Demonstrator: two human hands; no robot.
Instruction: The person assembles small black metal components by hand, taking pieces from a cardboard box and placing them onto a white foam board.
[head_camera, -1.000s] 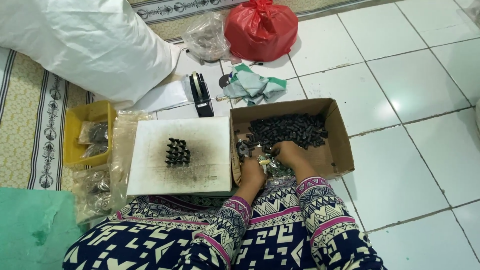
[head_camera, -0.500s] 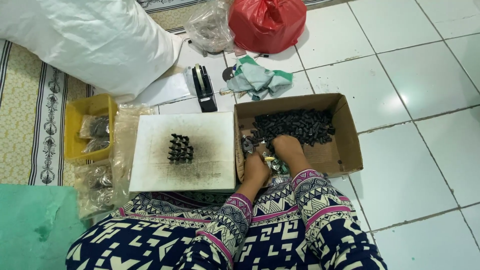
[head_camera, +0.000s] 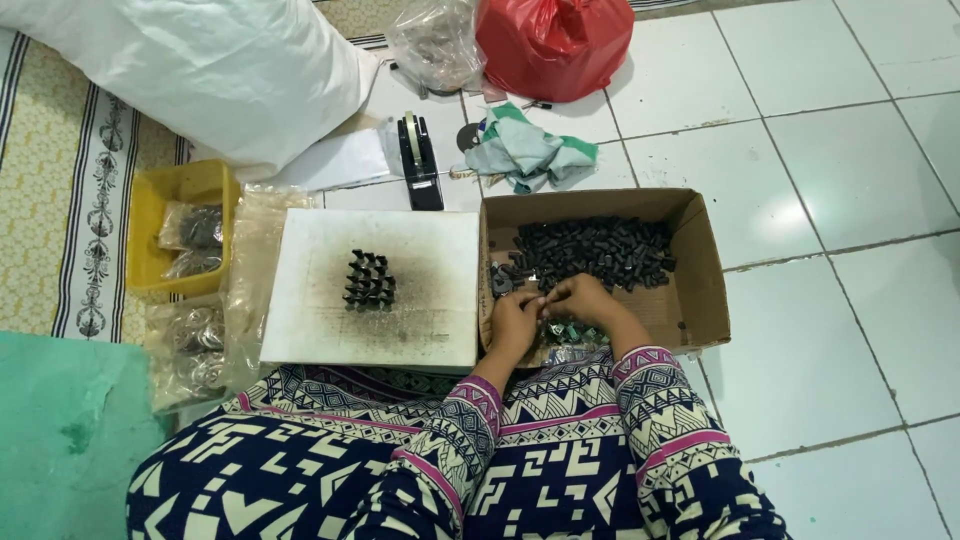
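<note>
both hands (head_camera: 550, 312) in cardboard box (head_camera: 700, 290), ridged black parts (head_camera: 600, 250)

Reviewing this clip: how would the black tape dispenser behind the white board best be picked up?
Probably from above, pinching the tape dispenser across its two long flat sides near the middle. It stands upright and narrow, its length running away from the person, and floor shows on both sides. The white board crowds its near end, so coming in low from the front looks awkward.

home floor workspot: white tiles (head_camera: 800, 330), patterned mat (head_camera: 90, 180), cardboard box (head_camera: 700, 300) of parts.
</note>
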